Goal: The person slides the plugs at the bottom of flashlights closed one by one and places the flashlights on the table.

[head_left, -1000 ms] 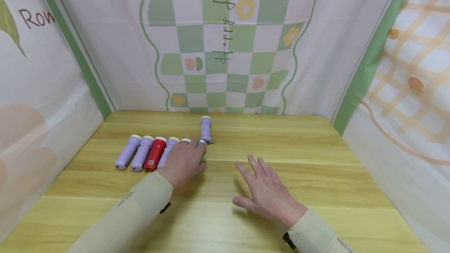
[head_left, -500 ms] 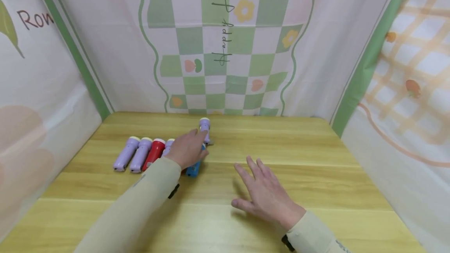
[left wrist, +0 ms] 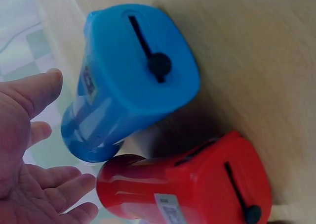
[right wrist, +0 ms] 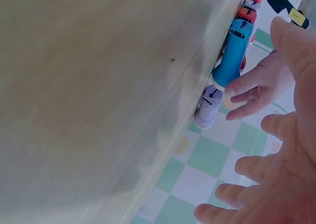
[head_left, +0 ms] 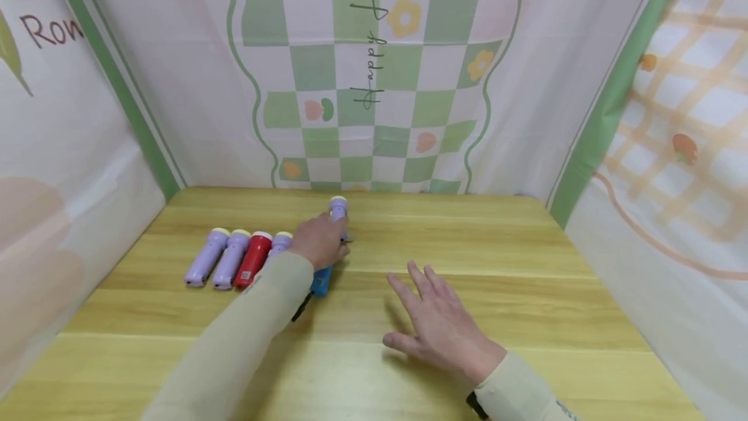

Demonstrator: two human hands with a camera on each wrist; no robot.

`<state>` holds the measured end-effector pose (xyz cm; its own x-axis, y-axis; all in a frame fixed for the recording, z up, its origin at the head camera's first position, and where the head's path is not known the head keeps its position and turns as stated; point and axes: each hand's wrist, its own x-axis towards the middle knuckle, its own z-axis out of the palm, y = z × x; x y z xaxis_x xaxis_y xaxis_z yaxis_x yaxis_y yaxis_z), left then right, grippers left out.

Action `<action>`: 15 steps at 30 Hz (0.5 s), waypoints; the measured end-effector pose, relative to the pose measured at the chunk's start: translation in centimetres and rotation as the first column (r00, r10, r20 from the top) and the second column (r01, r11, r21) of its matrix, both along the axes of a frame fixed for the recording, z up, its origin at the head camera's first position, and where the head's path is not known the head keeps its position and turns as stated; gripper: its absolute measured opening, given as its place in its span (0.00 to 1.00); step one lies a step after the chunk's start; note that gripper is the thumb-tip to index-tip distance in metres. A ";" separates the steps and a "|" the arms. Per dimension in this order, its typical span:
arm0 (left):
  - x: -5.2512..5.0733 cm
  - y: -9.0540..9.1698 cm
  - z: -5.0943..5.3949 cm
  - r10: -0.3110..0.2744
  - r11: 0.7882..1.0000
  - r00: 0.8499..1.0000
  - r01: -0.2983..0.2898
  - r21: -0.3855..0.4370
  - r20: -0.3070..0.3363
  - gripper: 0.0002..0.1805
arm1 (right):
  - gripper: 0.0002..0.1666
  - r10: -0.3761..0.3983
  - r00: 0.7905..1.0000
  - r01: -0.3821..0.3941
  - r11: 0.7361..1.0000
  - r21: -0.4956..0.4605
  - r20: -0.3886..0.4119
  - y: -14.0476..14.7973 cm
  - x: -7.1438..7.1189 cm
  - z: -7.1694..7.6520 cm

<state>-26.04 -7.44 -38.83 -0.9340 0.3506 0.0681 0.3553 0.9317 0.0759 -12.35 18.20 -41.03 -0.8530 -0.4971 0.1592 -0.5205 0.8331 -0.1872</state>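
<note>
My left hand reaches over the right end of a row of flashlights, its fingers beside a lavender flashlight that lies farther back. In the right wrist view that flashlight sits just off the hand's loosely extended fingers. Below the palm lies a blue flashlight, partly covered in the head view. A red flashlight lies beside the blue one in the left wrist view; in the head view the arm hides it. My right hand hovers with spread fingers over the table's right half, holding nothing.
Leftward the row goes on with a lavender flashlight, a red one and two more lavender ones, the outermost flashlight at the left. Patterned cloth hangs behind the wooden table and at both sides.
My left hand has moved right and away from me, from above the row's right end towards the lavender flashlight at the back, uncovering the blue one's near end. The right hand stays about still.
</note>
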 end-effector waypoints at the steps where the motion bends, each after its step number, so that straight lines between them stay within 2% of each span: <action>1: -0.1 0.0 -0.1 0.006 1.000 1.000 -0.006 -0.012 0.008 0.26 | 0.58 0.000 1.000 0.000 1.000 0.001 0.001 0.0 0.0 0.0; 11: -1.4 0.5 -1.0 0.043 0.997 0.997 -0.038 -0.072 0.068 0.22 | 0.59 0.005 1.000 -0.005 1.000 0.010 0.003 -0.2 -0.1 0.0; 15: -1.7 0.7 -1.4 0.051 0.995 0.996 -0.044 -0.091 0.072 0.21 | 0.59 0.002 1.000 -0.002 1.000 0.014 0.001 -0.3 -0.2 0.0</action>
